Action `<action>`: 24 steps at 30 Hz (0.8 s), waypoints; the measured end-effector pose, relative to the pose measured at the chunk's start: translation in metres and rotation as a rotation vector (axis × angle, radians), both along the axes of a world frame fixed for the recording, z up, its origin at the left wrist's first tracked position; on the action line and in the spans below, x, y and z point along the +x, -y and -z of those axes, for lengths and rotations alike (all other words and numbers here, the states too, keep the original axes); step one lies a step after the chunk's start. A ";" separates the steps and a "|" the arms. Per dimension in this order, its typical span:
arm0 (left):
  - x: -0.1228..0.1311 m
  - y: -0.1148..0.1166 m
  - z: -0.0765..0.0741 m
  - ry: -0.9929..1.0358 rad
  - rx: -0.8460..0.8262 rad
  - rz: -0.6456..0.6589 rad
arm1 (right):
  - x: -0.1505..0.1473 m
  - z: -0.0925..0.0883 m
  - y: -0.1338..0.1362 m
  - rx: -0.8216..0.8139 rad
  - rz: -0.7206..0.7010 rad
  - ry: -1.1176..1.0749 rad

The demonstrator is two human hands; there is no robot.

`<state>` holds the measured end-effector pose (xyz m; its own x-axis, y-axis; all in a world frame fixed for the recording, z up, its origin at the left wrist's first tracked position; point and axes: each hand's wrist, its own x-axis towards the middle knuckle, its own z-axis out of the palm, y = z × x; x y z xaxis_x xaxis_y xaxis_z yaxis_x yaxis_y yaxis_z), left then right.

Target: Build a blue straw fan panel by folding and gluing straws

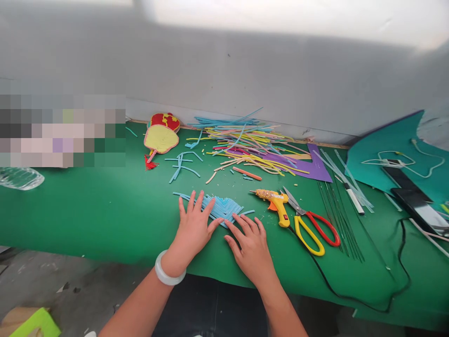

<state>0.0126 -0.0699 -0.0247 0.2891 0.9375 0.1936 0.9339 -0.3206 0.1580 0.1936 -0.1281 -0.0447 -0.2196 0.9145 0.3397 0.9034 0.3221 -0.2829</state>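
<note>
A light blue fan-shaped piece made of thin strips laid side by side (226, 206) lies flat on the green table (87, 210). My left hand (194, 224) rests over its left part, fingers spread and flat. At its lower right edge lies my right hand (249, 243), fingers stretched out, the fingertips touching the strips. Both thumbs point toward each other near the lower tip of the piece. Loose strip ends stick out past the left hand and to the right. Just right of the piece are a yellow glue gun (277, 202) and scissors (310, 224) with one red and one yellow handle.
Behind lies a heap of coloured strips (242, 140) on purple sheet (319, 164). Small fans (161, 139) with a red tassel stand at the back left. Thin dark wires (340, 220), a marker (354, 199) and phones (417, 210) are at right. A black cord (336, 295) crosses the front right.
</note>
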 end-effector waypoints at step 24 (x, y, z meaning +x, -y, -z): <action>0.001 -0.003 0.000 -0.047 0.035 -0.021 | -0.001 0.001 0.000 -0.001 0.013 -0.019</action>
<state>0.0137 -0.0669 -0.0250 0.2786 0.9365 0.2131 0.9467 -0.3052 0.1032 0.1929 -0.1277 -0.0457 -0.2008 0.9178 0.3425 0.9020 0.3096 -0.3009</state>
